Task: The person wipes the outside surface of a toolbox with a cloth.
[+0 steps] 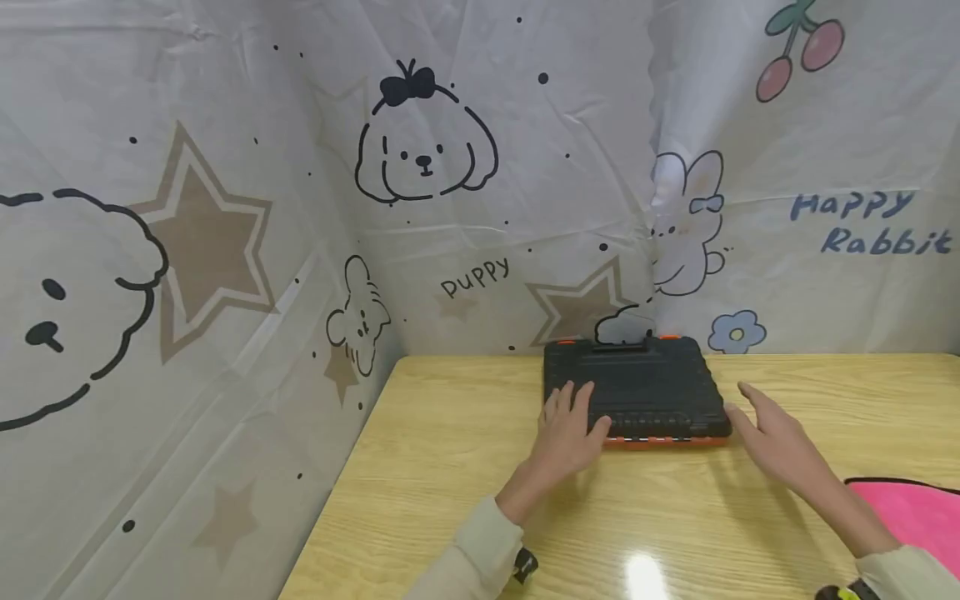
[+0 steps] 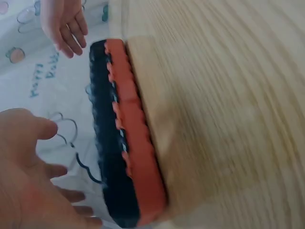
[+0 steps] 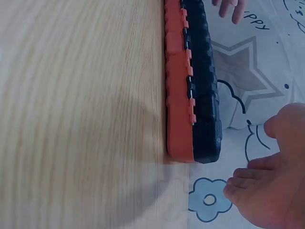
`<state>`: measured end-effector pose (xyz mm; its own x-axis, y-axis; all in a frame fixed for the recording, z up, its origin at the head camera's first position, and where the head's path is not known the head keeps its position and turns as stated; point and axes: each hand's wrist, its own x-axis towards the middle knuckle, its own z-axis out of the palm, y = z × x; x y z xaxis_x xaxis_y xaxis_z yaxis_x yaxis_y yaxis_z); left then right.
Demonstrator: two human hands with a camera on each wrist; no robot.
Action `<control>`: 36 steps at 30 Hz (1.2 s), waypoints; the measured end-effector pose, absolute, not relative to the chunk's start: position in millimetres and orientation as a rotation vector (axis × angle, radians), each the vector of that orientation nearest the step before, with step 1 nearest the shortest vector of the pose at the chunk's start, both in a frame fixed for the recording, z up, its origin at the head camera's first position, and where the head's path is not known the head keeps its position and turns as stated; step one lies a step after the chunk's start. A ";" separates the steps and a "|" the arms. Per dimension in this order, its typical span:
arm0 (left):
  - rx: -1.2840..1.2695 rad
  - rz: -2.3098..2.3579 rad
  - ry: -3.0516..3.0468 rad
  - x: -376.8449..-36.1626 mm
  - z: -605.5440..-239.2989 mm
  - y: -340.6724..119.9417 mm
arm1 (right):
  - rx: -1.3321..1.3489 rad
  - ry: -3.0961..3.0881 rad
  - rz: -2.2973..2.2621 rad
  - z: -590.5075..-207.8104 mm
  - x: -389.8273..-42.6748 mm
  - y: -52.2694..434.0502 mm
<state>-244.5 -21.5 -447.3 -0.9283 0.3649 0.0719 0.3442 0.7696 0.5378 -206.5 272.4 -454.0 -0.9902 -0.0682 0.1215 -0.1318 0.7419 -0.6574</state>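
A black plastic carrying case (image 1: 637,379) with an orange lower half lies flat and closed at the back of the wooden table, its handle side towards the wall. Its hinged edge, orange below and black above, faces me in the left wrist view (image 2: 128,109). Over the case's front left corner is my left hand (image 1: 566,433), fingers spread; whether it touches the lid I cannot tell. At the right side of the case, my right hand (image 1: 776,437) has its fingers extended, close to the front right corner. Neither hand grips anything.
Part of a pink item with a black edge (image 1: 911,512) lies at the table's right. A white cloth with cartoon prints (image 1: 450,242) hangs behind and to the left of the wooden table (image 1: 420,467).
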 end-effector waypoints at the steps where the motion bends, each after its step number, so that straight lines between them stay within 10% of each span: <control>1: 0.564 0.896 2.936 -247.1 -448.9 -23.2 | 0.165 -2.859 1.083 -454.4 -209.4 271.2; 16: 0.141 1.745 2.726 -282.1 -473.3 -29.3 | 0.093 -2.939 1.122 -475.3 -243.0 261.2; 36: -0.026 1.779 2.551 -297.2 -498.1 -33.4 | -0.025 -2.898 1.434 -489.8 -253.6 259.3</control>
<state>-297.2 -33.4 -498.1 -0.9994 0.0044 -0.0356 -0.0319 0.3457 0.9378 -253.6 259.3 -489.8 -0.9957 -0.0268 -0.0889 0.0544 0.6072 -0.7927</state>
